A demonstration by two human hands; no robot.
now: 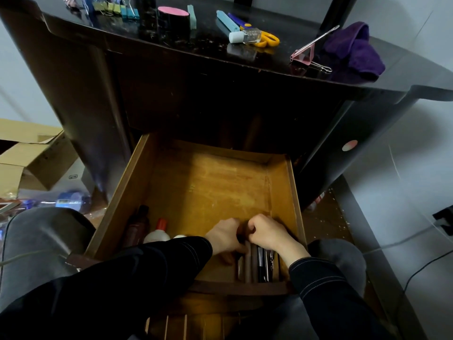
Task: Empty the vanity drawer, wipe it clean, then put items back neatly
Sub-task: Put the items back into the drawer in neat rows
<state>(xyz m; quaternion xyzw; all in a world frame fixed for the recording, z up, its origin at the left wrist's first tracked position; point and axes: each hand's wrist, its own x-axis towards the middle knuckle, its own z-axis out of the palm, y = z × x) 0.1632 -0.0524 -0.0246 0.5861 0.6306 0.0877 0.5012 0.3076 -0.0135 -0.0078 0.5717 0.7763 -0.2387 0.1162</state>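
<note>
drawer (295,187) open, floor mostly bare. my left grip (226,238) and right grip (267,234) curl closed on the pens and brushes (261,263) lined up near right; bottles (157,234) near left. i judge restocking is under way: binder clips (117,8), scissors (267,39) and purple cloth (353,50) are on the counter (196,52).

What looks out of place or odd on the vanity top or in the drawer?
The small clear bottle lies on its side on the vanity top, beside the orange scissors. The drawer floor shows pale scuffed streaks.
</note>
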